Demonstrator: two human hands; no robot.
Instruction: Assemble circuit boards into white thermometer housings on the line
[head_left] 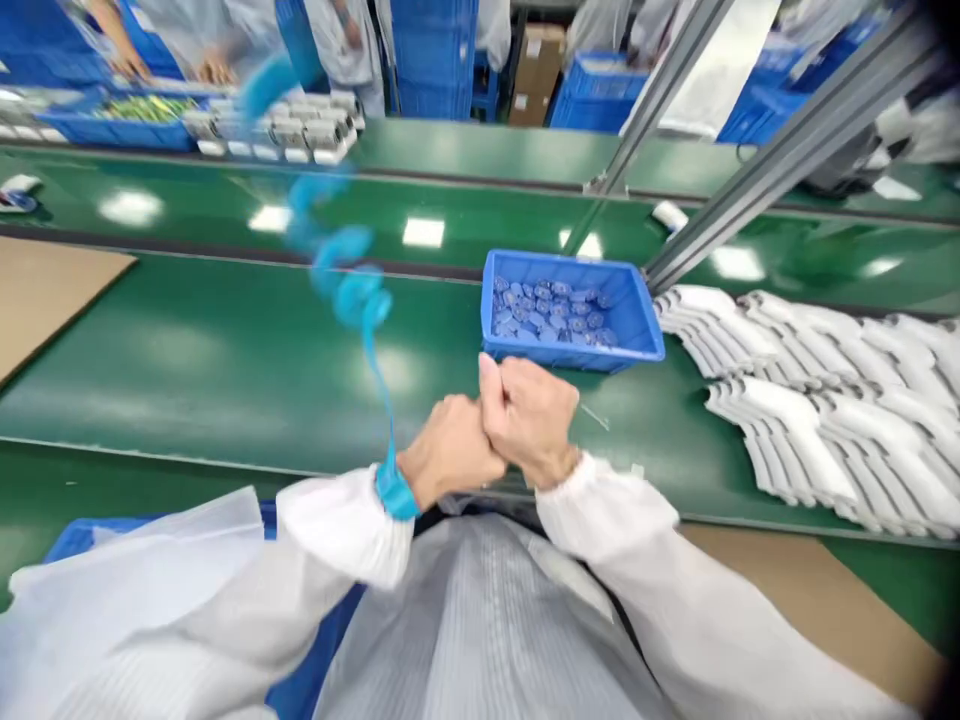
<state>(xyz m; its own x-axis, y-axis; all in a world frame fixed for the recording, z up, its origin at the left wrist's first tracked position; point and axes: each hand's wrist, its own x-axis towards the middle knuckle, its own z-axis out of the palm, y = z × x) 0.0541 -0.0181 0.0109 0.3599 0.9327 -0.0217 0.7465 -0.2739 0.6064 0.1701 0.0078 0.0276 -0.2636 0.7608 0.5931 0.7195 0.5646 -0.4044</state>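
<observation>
My left hand [448,448] and my right hand [531,418] are pressed together just above the near edge of the green table [225,350]. Both are curled into closed fists, and whatever lies between the fingers is hidden. A blue wrist strap [394,490] circles my left wrist, and its coiled blue cord [349,285] runs up and away to the left. Just beyond my right hand stands a blue bin [637,320] holding several small blue-grey parts [551,308].
Rows of white moulded pieces [810,400] lie overlapped at the right. Two slanted metal rails [787,150] rise behind the bin. A cardboard sheet [45,290] lies at the left. Other people stand at the far table beside blue crates [435,55] and small white units [300,130].
</observation>
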